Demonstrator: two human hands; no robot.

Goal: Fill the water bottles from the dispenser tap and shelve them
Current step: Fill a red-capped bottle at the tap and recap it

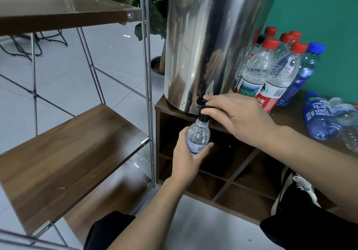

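Green wall [319, 7] backs the brown tabletop [290, 114] at two o'clock, where the steel dispenser [213, 36] stands over open cubbies. My left hand [187, 159] reaches up from six o'clock, forearm angled toward centre, fingers and thumb wrapped round the body of a clear bottle [197, 136]. I hold it upright with its uncapped mouth right under the black tap [202, 112] at the dispenser's base. My right hand [242, 118] comes in from four o'clock, palm down, wrist nearly level; its forefinger and thumb pinch the tap's lever while the other fingers curl loosely beneath.

Whether water is running I cannot tell; the spout hides the bottle's mouth, and my palm covers its lower half. Capped bottles [271, 71] stand clustered at two o'clock beside the dispenser, some hidden behind it. More blue ones [319, 118] lie on their sides at three o'clock, cut off by the edge. Wooden shelves [67, 152] on a metal frame fill nine o'clock.
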